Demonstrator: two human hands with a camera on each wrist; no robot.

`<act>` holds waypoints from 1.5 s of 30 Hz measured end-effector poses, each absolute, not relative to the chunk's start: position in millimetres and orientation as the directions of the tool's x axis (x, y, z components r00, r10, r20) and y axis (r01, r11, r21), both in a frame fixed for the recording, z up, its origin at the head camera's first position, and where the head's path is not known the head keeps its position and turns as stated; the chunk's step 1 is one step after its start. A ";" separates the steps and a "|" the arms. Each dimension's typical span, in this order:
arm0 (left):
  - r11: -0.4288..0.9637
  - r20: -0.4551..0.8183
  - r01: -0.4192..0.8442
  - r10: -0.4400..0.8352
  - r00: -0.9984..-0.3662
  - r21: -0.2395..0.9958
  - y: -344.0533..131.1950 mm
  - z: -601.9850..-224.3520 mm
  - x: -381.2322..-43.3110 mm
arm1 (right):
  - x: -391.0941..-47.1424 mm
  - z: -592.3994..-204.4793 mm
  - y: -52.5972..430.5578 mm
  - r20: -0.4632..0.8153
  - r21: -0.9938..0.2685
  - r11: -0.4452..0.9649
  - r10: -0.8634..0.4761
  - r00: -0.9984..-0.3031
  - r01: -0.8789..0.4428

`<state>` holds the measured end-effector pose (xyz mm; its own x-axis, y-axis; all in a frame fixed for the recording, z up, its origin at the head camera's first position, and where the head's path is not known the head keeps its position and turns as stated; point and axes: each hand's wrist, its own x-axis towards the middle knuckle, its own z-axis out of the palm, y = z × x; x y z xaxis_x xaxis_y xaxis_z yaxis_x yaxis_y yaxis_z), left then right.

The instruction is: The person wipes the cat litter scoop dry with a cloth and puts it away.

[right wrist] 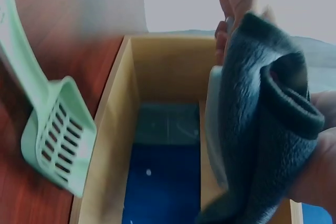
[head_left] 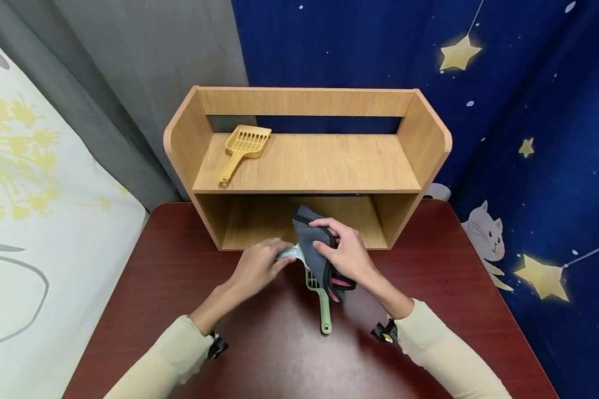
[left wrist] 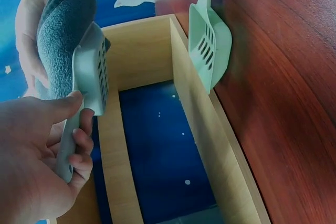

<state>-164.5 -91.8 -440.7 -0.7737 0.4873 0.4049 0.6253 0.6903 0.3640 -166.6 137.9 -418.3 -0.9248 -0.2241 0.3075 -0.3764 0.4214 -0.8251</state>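
Note:
My left hand (head_left: 263, 264) grips the handle of a pale blue slotted litter scoop (left wrist: 93, 72), fingers curled round it. A folded dark grey cloth (head_left: 313, 241) with black edging and a bit of pink is held in my right hand (head_left: 346, 249), thumb on one side. The cloth lies against the scoop's pan, covering most of it in the head view. Below them on the table is a green slotted litter scoop (head_left: 324, 307), its handle toward me and its pan partly hidden by the cloth.
A two-level wooden shelf (head_left: 306, 191) stands at the back of the dark red table (head_left: 219, 366). On its upper board, at the left, lies a yellow litter scoop (head_left: 247, 141). Grey and blue star-patterned curtains (head_left: 349, 50) hang behind.

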 end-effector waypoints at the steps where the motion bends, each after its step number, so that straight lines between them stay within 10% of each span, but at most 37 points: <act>1: 0.689 0.408 0.626 0.486 -0.773 0.365 -92.0 -440.9 -164.0 | -167.1 -418.9 140.5 0.312 -0.811 0.446 -0.219 -0.924 -0.379; 45: 0.712 0.436 0.601 0.440 -0.785 0.363 -103.5 -444.5 -158.8 | -171.2 -425.3 172.7 0.224 -0.885 0.394 -0.104 -0.969 -0.247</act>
